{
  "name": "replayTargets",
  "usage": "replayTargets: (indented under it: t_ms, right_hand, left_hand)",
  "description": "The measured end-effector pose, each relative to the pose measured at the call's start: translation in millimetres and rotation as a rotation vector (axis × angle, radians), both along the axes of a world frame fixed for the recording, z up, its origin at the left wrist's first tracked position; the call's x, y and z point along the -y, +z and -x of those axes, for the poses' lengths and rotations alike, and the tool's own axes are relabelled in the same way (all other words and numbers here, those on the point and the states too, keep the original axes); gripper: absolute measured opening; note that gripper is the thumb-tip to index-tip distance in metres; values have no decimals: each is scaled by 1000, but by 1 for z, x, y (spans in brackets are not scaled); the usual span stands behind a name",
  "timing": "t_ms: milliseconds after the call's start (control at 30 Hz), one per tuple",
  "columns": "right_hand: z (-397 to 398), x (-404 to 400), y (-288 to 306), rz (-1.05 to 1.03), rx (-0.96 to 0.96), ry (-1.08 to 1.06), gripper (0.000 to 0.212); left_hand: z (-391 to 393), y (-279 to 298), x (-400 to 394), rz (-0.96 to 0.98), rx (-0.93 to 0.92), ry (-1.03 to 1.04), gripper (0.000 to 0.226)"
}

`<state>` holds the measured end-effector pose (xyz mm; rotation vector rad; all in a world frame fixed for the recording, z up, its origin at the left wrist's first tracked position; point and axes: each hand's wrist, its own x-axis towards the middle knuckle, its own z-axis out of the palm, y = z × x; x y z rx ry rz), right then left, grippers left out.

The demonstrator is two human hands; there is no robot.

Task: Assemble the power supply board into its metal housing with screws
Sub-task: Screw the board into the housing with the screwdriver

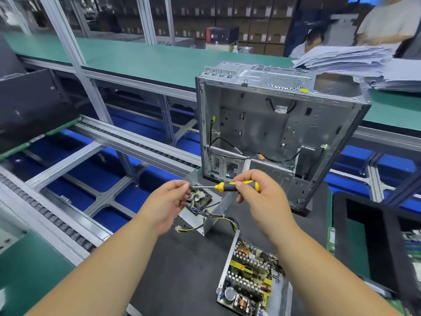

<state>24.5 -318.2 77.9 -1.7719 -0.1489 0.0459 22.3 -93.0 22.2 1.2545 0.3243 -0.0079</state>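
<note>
My right hand (255, 190) grips the screwdriver (237, 186) level, tip toward my left hand (168, 199) | left fingertips pinch at the tip, likely seating a screw too small to see | power supply board (248, 279) lies near me on the table (182, 258) | metal housing (214, 210) waits beneath my hands, wires spilling out.

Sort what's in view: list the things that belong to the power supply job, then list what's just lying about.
Job:
screwdriver, gripped by the right hand
left hand, fingers at the screwdriver's tip
power supply board
metal housing with its cable bundle

Lying about:
open computer case
stack of papers
black trays
</note>
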Motion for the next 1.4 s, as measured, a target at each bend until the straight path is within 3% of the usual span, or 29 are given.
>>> replayTargets:
  t_ms: [433, 833, 1000, 1267, 1400]
  right_hand:
    - [0, 23, -6, 18, 20, -17, 15]
    - [10, 35, 7, 86, 63, 106, 21]
    - [24, 31, 14, 78, 41, -27, 8]
    - [66, 12, 18, 44, -17, -242, 14]
    - [98, 0, 12, 68, -21, -321, 15]
  left_hand:
    - [2, 3, 24, -68, -24, -61, 11]
    - [10, 8, 23, -128, -62, -159, 10]
    - [15, 13, 24, -136, 38, -209, 26]
    - [30, 10, 7, -220, 233, -318, 11]
    - [50, -9, 6, -103, 236, -384, 16]
